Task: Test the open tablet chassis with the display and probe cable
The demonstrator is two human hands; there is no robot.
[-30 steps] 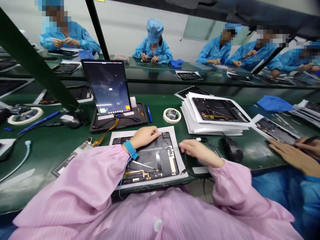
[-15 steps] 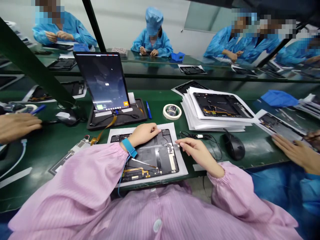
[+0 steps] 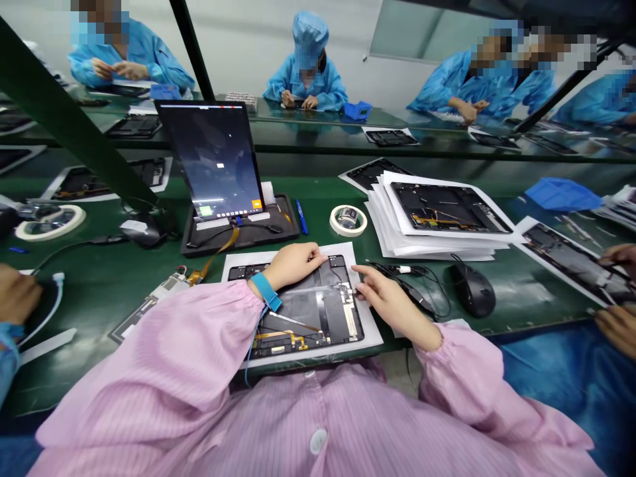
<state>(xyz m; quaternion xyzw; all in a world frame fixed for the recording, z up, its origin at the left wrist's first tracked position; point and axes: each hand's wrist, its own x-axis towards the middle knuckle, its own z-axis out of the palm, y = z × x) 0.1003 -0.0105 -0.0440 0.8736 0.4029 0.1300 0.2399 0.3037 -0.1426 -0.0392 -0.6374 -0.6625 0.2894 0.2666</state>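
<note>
A black tablet housing (image 3: 298, 311) with its inside exposed lies on a white paper sheet (image 3: 373, 334). Orange flex cables (image 3: 288, 338) run along its near side, and a small circuit board (image 3: 346, 293) sits at its right side. My left hand (image 3: 295, 264), with a blue wrist strap (image 3: 264, 290) at the wrist, rests on the housing's far edge, fingers bent together over it. At the right edge, beside the board, is my right hand (image 3: 390, 297). Its index finger is stretched out, apart from the thumb. Whether the lower fingers touch the edge is unclear.
Behind stands a lit tablet screen (image 3: 213, 159) on a black tray (image 3: 291, 228). Tape roll (image 3: 365, 228), stacked housings on paper (image 3: 447, 205), a coiled cable (image 3: 422, 281) and a mouse (image 3: 472, 290) lie around. Co-workers' hands (image 3: 619, 324) (image 3: 17, 295) are at both sides.
My right index finger has come away from the thumb, where the two were pinched at the housing's edge. My left hand stays on the housing. The left neighbour's hand has drawn back.
</note>
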